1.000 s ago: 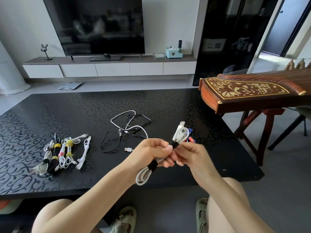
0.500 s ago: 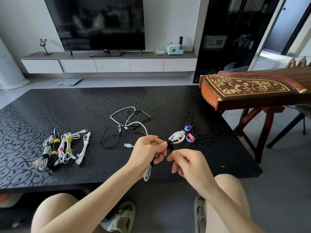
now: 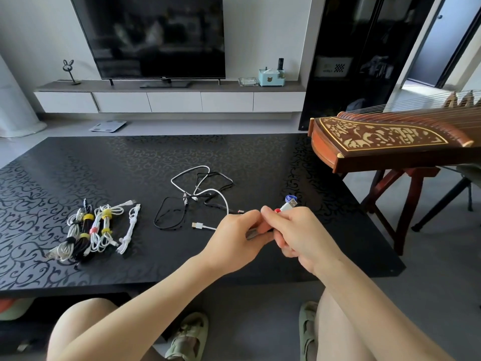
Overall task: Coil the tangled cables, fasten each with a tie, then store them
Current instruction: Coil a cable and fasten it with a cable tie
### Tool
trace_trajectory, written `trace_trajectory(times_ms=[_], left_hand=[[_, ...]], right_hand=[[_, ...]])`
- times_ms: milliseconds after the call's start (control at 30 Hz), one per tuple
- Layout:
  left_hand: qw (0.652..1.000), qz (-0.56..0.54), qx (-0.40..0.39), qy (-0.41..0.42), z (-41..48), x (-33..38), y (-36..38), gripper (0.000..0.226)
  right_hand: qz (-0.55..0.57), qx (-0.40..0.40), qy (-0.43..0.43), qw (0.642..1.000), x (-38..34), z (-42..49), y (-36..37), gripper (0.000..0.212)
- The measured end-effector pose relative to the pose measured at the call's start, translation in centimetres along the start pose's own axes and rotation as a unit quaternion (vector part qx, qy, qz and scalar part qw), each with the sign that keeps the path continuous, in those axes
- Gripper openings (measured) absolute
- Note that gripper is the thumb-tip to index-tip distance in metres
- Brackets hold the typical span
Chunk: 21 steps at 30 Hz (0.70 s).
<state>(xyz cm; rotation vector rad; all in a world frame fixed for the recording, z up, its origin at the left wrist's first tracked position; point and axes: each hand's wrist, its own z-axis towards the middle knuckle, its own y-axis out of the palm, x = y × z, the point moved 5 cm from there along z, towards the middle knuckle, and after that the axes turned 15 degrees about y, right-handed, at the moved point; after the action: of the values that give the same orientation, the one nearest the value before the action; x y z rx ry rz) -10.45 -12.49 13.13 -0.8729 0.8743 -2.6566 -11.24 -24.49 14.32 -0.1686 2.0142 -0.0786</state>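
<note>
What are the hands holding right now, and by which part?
One white cable, held by both: the left hand grips its coiled part, the right hand the end near the USB plug, which pokes out.

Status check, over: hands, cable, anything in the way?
Left hand, right hand grip white cable. Loose tangle on table beyond them. Tied bundles left.

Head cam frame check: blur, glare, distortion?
Head view: left hand, right hand and the coiled cable they grip are slightly motion-soft; head view: wide-angle lens bows the table and TV outlines; head view: TV screen mirrors the room.
</note>
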Motion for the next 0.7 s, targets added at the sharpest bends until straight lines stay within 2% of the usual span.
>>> trace_trajectory(times_ms=[67,133,233,300,333,400,467,533,667,700], left_hand=[[0.998,-0.039,0.023,-0.050,-0.2,-0.5,-0.1,0.024],[0.984,-0.122,0.044,-0.124,-0.6,-1.1,0.0,0.022],[0.934,-0.282,0.082,-0.204,-0.8,-1.7,-0.1,0.025],[0.882,-0.401,0.096,-0.229,-0.6,-1.7,0.0,0.029],[0.856,-0.450,0.092,-0.236,-0.4,-1.5,0.1,0.029],[0.817,-0.519,0.070,-0.240,0.2,-1.2,0.5,0.030],[0.788,-0.567,0.042,-0.238,0.6,-0.7,1.0,0.033],[0.765,-0.600,0.014,-0.233,0.8,-0.2,1.4,0.034],[0.738,-0.637,0.024,-0.221,1.1,0.2,0.9,0.031],[0.737,-0.637,0.040,-0.222,1.1,0.0,0.7,0.031]], right_hand=[[-0.031,-0.026,-0.005,0.999,-0.5,-0.3,0.0,0.050],[-0.012,-0.024,-0.033,0.999,-0.7,-0.5,-1.0,0.051],[0.099,0.104,-0.077,0.987,0.1,-0.2,-4.8,0.050],[0.124,0.141,-0.084,0.979,1.3,0.4,-5.8,0.039],[0.116,0.119,-0.089,0.982,1.8,0.8,-5.5,0.031],[0.080,0.023,-0.121,0.989,2.2,1.5,-3.8,0.025],[0.047,-0.076,-0.156,0.984,1.8,1.8,-2.0,0.030],[0.025,-0.123,-0.165,0.978,1.2,1.9,-0.7,0.035],[0.077,-0.060,-0.201,0.975,0.4,1.9,-0.3,0.011],[0.085,-0.039,-0.214,0.972,0.5,1.8,-0.4,0.015]])
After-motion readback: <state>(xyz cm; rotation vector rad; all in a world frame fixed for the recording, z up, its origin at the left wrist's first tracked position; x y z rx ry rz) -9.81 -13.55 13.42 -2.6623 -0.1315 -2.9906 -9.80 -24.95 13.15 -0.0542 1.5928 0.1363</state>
